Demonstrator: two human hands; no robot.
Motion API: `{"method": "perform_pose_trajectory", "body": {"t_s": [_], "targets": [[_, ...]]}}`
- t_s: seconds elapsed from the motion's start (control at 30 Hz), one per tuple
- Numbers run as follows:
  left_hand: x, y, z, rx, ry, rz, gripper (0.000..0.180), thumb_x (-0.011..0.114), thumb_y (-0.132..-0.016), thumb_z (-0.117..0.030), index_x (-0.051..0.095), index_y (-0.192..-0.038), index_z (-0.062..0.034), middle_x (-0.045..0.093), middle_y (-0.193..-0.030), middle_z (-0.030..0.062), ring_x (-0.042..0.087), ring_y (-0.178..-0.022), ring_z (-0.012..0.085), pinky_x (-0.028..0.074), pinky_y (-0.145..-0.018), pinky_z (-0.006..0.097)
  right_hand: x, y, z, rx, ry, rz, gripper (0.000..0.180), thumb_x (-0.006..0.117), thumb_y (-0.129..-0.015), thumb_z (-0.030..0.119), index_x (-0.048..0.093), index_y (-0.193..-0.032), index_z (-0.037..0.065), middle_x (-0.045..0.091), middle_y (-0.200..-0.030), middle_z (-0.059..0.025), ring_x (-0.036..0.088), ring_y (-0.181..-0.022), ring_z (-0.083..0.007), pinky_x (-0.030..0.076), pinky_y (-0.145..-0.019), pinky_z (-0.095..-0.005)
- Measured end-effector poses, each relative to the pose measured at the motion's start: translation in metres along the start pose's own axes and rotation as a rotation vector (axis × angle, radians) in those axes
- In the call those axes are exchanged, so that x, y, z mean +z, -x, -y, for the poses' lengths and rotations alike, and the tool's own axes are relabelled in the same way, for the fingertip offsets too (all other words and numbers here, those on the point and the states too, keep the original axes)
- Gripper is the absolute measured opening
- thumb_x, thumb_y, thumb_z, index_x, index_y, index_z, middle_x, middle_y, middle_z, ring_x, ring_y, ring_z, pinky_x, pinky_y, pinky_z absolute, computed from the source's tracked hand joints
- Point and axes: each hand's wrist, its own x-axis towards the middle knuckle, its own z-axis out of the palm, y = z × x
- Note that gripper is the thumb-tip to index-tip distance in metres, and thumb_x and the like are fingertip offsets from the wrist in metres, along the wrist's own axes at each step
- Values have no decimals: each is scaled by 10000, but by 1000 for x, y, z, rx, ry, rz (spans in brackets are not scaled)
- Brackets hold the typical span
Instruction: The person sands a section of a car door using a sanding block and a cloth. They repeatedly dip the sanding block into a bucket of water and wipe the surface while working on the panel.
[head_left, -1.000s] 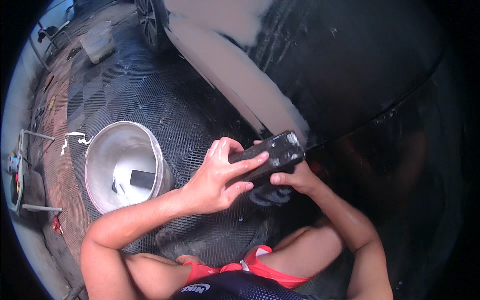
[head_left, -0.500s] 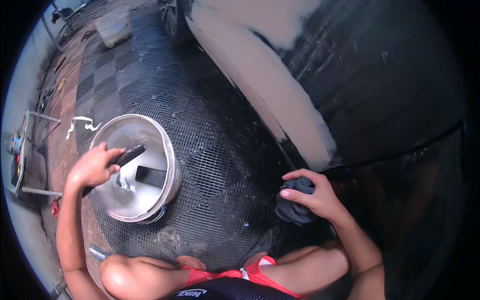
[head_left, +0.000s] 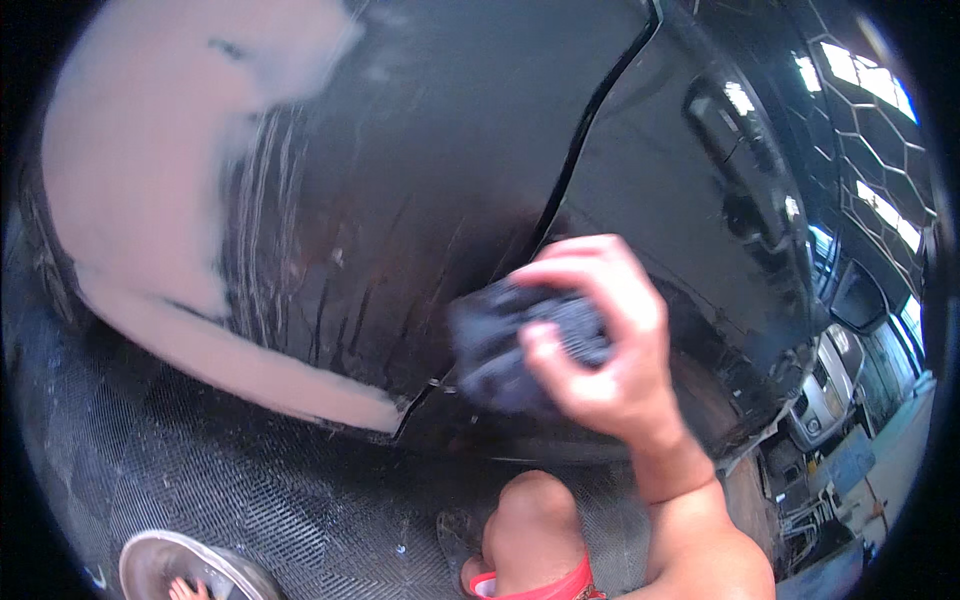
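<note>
A dark grey cloth [head_left: 520,345] is bunched in my right hand [head_left: 625,350], thumb and fingers wrapped round it. This hand is up in front of the black car body panel [head_left: 400,190], close to a seam; whether the cloth touches the panel I cannot tell. My left hand [head_left: 188,591] shows only its fingers, stretched out inside the bucket [head_left: 140,550] at the lower left. Nothing is visible in those fingers; the rest of that hand is out of the picture. Beside them, a dark piece shows at the bottom edge.
A matt beige-pink patch [head_left: 140,170] covers the panel's left part and lower edge. Streaks run down the black paint beside it. Dark ridged floor tiles [head_left: 250,470] lie under the car. Another vehicle [head_left: 828,390] stands at the far right.
My view has swung right and up to the car. The right hand has raised the cloth from low beside the car to the panel. The left hand's black block no longer shows in it.
</note>
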Motion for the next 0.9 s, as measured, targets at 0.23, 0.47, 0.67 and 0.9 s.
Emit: {"method": "perform_pose_trajectory", "body": {"t_s": [0.23,0.47,0.67,0.9], "targets": [[-16,0,36,69,109,-50,443,556,-1006,-321,666,-1177,73,654,-1177,327,601,-1138,487,454,-1012,565,-154,-23,-20,553,-60,-598,424,739,-840,106,682,-1239,-28,695,-1260,-121,644,-1168,-239,450,-1085,-331],[148,-37,156,193,-284,18,373,587,-931,-273,765,-1151,-31,503,-1503,297,395,-1429,463,282,-1193,570,-224,13,-100,960,-969,-502,281,690,-1020,328,758,-1049,57,790,-982,-96,771,-864,-210,637,-797,-351],[189,-39,252,332,-394,-126,465,614,-937,-331,688,-1294,-42,558,-1459,254,479,-1370,430,329,-1172,573,-179,-8,-105,678,-1158,-475,321,617,-1052,368,706,-1109,64,740,-1038,-106,716,-930,-281,598,-853,-413],[186,-70,224,276,-332,25,649,641,-880,-423,598,-1413,-56,498,-1506,221,449,-1391,394,335,-1165,558,-151,-21,-87,770,-1291,-614,457,487,-1084,514,709,-988,126,736,-884,-94,704,-850,-297,595,-820,-464]]}}
